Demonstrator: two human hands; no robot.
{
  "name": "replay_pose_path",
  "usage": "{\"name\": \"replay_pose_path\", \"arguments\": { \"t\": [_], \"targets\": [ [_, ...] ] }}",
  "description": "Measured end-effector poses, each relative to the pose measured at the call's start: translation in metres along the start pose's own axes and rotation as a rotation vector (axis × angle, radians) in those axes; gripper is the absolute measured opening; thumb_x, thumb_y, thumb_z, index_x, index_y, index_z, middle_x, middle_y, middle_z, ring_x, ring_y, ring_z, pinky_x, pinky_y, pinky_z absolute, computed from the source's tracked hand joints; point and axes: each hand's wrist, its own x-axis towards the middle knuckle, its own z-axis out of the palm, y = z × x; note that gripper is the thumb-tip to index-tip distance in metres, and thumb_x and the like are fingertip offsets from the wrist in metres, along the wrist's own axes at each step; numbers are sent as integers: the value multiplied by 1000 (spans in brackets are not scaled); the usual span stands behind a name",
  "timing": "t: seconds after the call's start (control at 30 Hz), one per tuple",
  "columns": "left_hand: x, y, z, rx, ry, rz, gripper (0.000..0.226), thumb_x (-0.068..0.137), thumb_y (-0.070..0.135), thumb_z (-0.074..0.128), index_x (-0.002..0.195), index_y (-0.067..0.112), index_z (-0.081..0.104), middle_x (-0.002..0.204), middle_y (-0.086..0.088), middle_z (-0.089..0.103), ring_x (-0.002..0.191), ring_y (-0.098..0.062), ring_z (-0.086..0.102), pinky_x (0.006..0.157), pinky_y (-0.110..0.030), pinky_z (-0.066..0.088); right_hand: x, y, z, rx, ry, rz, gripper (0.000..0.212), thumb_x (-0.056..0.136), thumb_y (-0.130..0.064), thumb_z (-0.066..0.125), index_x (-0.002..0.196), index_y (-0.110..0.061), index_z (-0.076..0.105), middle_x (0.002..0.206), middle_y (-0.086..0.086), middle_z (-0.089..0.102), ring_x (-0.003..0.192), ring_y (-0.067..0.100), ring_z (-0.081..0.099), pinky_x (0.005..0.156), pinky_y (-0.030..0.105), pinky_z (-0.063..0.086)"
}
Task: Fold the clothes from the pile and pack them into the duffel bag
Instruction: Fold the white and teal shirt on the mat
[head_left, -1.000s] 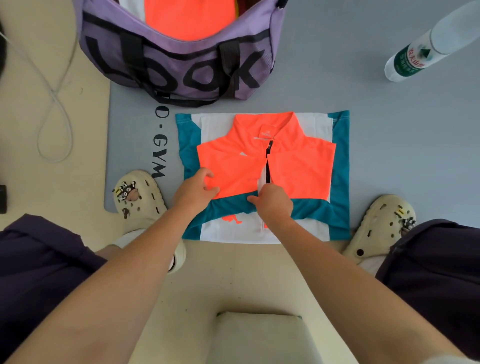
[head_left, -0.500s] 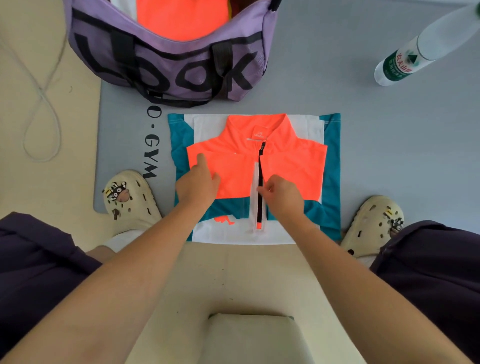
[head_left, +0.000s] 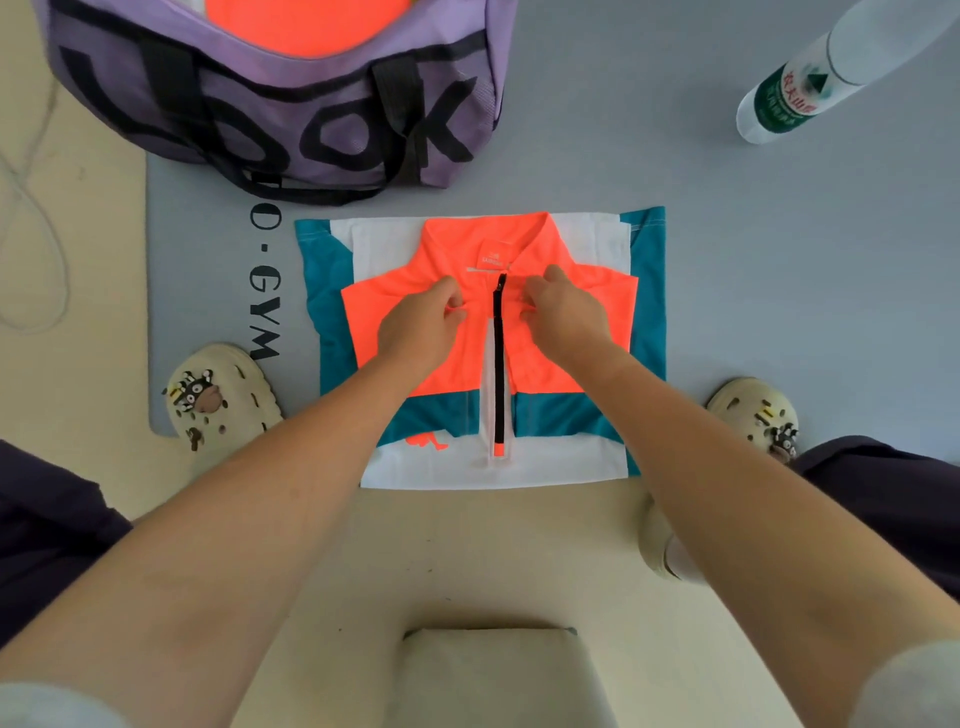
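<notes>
The folded jacket (head_left: 483, 358), in orange, teal and white, lay flat at the near edge of the grey mat (head_left: 779, 291), directly in front of the person and between the two cream clogs. Both hands rested on its orange chest panel, just below the collar. The left hand (head_left: 421, 325) sat to the left of the black zipper (head_left: 500, 358), its fingers curled and pinching the orange fabric. The right hand (head_left: 566, 312) sat to the right of the zipper, its fingers likewise curled onto a pinch of the fabric. The zipper ran between the two hands. The purple duffel bag (head_left: 291, 109) stood on the mat beyond the jacket, open, with orange fabric showing inside. A plastic bottle (head_left: 810, 83) lay at the far right, well apart from the jacket.
</notes>
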Motion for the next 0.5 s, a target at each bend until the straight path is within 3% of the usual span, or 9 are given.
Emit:
{"name": "replay_pose_path", "arguments": {
  "t": [0.1,0.2,0.27,0.37,0.5],
  "targets": [
    [-7,7,1,-33,107,-13,20,92,33,59,103,22,47,69,-3,57,64,-24,55,57,-37,41,-16,16,-4,176,167,69,32,89,-24,64,116,-11,51,116,11,45,72,28,53,54,37,44],
    [-22,22,14,-71,53,38,18,89,38,62,92,25,50,63,2,54,59,-18,52,52,-32,38,-49,54,-5,342,313,333,50,82,-28,74,121,-12,47,120,9,44,88,26,55,66,34,43],
    [-33,35,31,-110,-143,72,17,86,42,65,88,26,59,65,6,53,62,-14,53,52,-29,36,-77,81,1,361,273,549,62,78,-35,79,121,-6,44,120,13,45,102,31,53,76,34,41],
    [-46,48,56,-176,-381,45,32,86,38,67,115,26,62,78,8,58,71,-9,56,61,-28,42,-111,103,17,351,98,723,76,68,-52,82,112,-3,43,112,14,50,99,30,52,78,39,47],
    [-56,50,72,-203,-362,-1,51,87,28,65,135,22,52,86,7,52,79,-11,53,73,-30,43,-127,106,30,559,-39,786,58,70,-49,82,100,-13,46,89,0,58,75,17,56,58,32,44]
  ]
}}
